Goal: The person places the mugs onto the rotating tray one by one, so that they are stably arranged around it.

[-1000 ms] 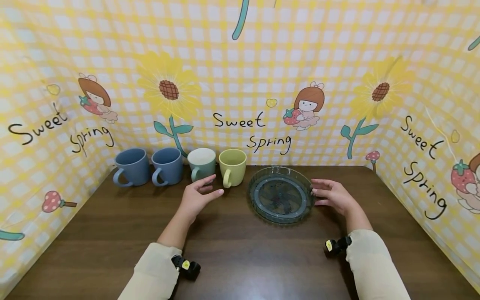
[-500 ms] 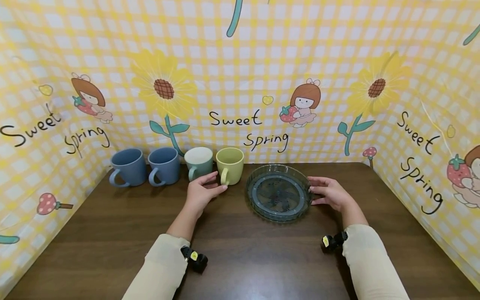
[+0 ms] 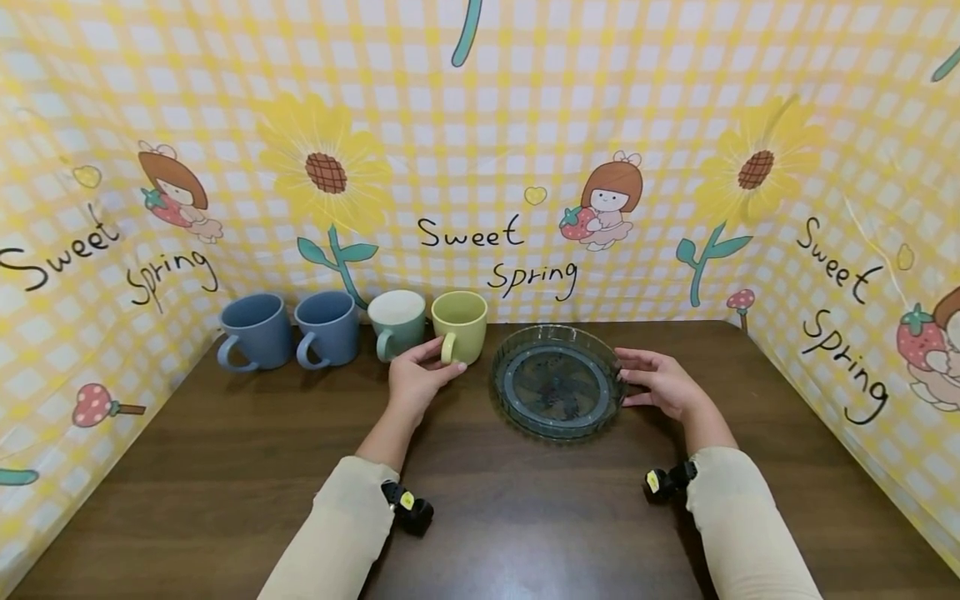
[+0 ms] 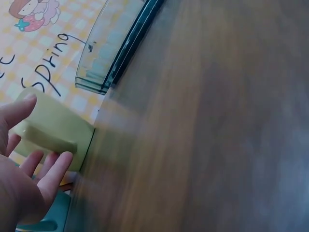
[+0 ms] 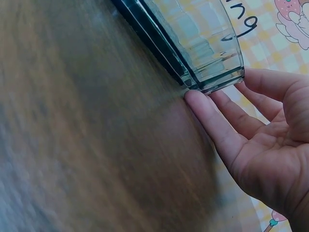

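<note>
My left hand is at the front of a yellow-green mug, fingers and thumb spread either side of its handle. In the left wrist view a gap shows between the thumb and the fingers. On the right lies a round, see-through dark glass dish with a fluted wall. Loosely bent, the fingers of my right hand touch the dish's right side. The right wrist view shows a fingertip at the bottom edge of the dish, with another finger at its rim.
Left of the yellow-green mug stand a teal mug with a white inside and two blue mugs, handles facing front left. The dark wooden table ends at a yellow checked cloth hung at the back and both sides.
My left hand has moved right, from in front of the teal mug to the yellow-green mug's handle. The right hand stays at the dish's side, and the dish and mugs stay put.
</note>
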`<state>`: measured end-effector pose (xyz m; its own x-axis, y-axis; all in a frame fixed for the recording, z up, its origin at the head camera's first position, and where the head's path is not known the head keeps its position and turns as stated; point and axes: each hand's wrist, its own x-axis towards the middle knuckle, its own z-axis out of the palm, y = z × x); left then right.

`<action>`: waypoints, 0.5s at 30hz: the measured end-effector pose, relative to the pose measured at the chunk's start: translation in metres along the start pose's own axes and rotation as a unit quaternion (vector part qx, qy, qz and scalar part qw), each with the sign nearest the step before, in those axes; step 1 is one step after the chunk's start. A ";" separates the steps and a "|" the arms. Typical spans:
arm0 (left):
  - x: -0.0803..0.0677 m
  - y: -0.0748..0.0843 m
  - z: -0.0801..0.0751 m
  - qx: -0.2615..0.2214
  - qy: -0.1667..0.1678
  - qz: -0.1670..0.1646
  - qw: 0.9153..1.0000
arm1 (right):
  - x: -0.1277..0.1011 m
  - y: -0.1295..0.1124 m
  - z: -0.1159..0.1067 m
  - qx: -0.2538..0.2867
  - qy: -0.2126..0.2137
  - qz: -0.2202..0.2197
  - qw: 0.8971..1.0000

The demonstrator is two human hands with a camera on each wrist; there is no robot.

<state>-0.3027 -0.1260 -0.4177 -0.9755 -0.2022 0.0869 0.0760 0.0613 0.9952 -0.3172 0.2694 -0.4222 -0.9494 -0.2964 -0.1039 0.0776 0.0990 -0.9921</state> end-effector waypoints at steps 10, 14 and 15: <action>0.001 -0.001 0.006 0.053 0.040 0.022 0.998 | -0.001 0.001 0.000 0.000 -0.001 0.001 1.000; 0.002 -0.003 0.003 0.026 0.034 0.016 0.999 | 0.000 0.001 0.000 0.000 -0.002 -0.003 1.000; 0.003 -0.004 0.002 0.012 0.032 0.014 0.999 | 0.000 0.001 0.001 0.000 -0.004 -0.005 1.000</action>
<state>-0.3062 -0.1252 -0.4218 -0.9580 -0.2618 0.1174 0.0966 0.0907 0.9912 -0.3166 0.2691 -0.4232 -0.9477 -0.3049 -0.0945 0.0684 0.0951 -0.9931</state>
